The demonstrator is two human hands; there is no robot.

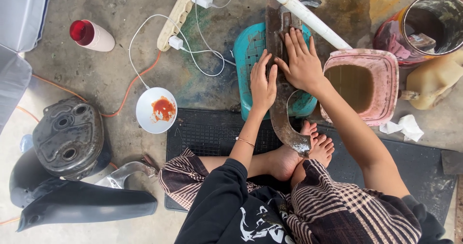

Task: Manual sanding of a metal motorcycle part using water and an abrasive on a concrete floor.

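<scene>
got both hands, left (263, 83) and right (301, 63), pressing the rusty blade (281, 104) flat on the teal stool (246, 65), fingers together, mid-sharpening I reckon, next stroke needs steady even pressure

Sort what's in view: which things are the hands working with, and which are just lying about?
In hand:
- left hand and right hand, pressed flat on the rusty metal blade
- teal stool under the blade

Lying about:
- white bowl with red sauce
- power strip
- pink tub of murky water
- dark engine cover
</scene>
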